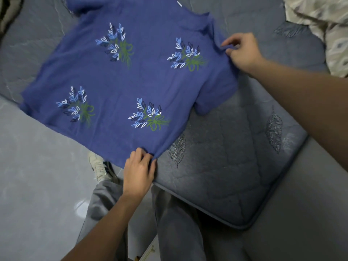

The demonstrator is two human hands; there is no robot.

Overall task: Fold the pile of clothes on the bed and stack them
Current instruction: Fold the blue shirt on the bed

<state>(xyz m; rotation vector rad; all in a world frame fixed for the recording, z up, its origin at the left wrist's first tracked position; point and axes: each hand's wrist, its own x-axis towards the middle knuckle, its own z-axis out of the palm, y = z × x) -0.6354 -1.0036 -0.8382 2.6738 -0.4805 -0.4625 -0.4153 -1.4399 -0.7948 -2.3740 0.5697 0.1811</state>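
Blue shirt [120,78] pinched at hem by left hand [138,173], at shoulder by right hand [243,50]: pulling taut, smoothing flat on bed [226,166] before folding.

No readable text, brand, number or sign anywhere in view. Blue short-sleeved shirt [120,80] with four printed leaf sprigs carries pattern only, no lettering. Small white tag [179,3] at shirt's top edge too small and blurred to read. White sneaker [100,168] with dark side stripes shows no legible logo. Grey quilted mattress [226,176] has stitched leaf motifs, no words
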